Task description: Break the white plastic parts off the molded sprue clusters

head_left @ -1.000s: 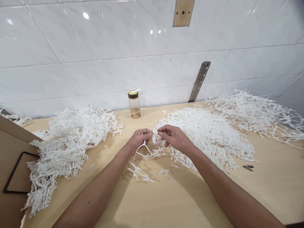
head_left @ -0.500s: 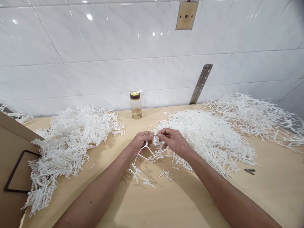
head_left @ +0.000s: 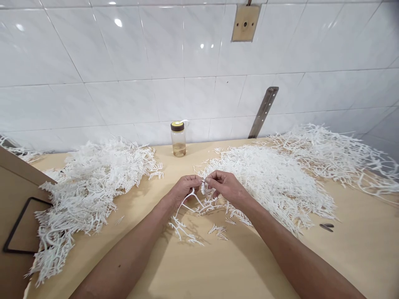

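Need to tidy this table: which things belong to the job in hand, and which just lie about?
In the job, it seems:
white branched piece, held in the left hand, right hand close by
left pile, middle pile, far pile

Lying about, probably:
lidded bottle
metal strip at the wall
small dark item, unclear what

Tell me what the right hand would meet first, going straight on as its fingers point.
Probably the left hand, just across the white strands at the fingertips; exact depth is unclear.

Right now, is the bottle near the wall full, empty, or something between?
Something between: the bottle is partly filled. Through its clear side, brownish liquid shows only in the lower part.
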`<state>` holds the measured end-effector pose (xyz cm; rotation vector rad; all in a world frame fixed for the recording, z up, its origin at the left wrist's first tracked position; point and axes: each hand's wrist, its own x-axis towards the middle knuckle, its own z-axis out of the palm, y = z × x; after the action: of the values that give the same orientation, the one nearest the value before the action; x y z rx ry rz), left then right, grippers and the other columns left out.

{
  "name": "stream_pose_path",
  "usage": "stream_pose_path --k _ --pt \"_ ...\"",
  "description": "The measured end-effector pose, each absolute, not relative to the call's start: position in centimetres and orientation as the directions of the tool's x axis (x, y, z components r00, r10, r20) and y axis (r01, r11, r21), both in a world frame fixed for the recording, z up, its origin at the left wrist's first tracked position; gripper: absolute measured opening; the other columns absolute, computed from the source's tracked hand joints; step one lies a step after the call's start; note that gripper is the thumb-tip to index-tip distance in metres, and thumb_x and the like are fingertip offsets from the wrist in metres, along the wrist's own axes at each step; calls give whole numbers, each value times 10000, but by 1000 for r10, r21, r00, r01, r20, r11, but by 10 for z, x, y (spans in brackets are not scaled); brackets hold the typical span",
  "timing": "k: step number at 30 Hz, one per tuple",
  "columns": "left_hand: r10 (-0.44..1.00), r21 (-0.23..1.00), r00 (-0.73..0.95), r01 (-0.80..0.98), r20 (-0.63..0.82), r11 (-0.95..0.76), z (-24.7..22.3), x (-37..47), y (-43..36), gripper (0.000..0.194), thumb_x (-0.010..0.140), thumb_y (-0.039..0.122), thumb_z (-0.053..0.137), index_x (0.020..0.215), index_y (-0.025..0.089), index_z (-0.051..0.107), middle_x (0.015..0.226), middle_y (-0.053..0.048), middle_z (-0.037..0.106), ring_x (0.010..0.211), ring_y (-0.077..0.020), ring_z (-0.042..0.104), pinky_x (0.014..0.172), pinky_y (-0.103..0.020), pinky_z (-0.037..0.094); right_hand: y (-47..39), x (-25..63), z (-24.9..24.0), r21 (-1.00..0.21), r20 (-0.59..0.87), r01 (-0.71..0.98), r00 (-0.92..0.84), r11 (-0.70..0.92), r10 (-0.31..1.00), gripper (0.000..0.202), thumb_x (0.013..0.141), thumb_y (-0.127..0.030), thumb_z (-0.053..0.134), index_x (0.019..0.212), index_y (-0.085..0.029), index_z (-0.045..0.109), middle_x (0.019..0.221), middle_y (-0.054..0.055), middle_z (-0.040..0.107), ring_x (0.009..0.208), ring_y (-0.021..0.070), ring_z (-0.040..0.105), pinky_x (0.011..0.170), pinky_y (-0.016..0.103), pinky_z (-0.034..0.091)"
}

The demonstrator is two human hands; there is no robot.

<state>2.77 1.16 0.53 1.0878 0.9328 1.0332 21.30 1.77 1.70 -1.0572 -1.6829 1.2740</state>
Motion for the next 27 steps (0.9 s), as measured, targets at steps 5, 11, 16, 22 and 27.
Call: stream_pose_path --k 5,11,16,22,27 --pt "943 982 311 -109 -115 156 5 29 9 325 666 426 757 634 154 582 488 50 432 439 -61 280 475 -243 167 19 215 16 -967 25 223 -395 123 918 330 823 -476 656 835 -147 642 755 22 629 577 112 597 520 243 539" --pt "977 1000 213 22 8 -13 3 35 6 267 693 389 691 621 147 604 556 23 497 538 -98 391 554 -248 299 20 220 16 -938 -46 333 -391 95 919 284 810 -443 669 792 -163 626 717 -4 614 497 107 590 468 238 484" --pt "975 993 215 87 58 -78 -1 35 7 197 700 336 662 639 153 621 592 14 526 586 -119 439 595 -255 341 22 223 16 -931 -120 362 -429 49 895 289 841 -453 637 819 -165 633 716 1 646 471 110 610 460 232 455" --pt "959 992 278 99 53 -84 1 32 8 197 730 330 665 660 148 631 631 -4 562 628 -132 467 632 -260 365 23 227 18 -934 -145 356 -473 38 869 321 835 -478 645 856 -158 661 727 6 653 488 112 612 480 245 471" --pt "959 993 281 102 34 -65 1 30 10 262 746 395 692 671 149 641 658 -23 594 649 -146 498 658 -274 384 24 228 19 -934 -140 353 -483 46 864 325 838 -488 644 817 -163 647 720 -3 634 502 112 613 492 247 477"
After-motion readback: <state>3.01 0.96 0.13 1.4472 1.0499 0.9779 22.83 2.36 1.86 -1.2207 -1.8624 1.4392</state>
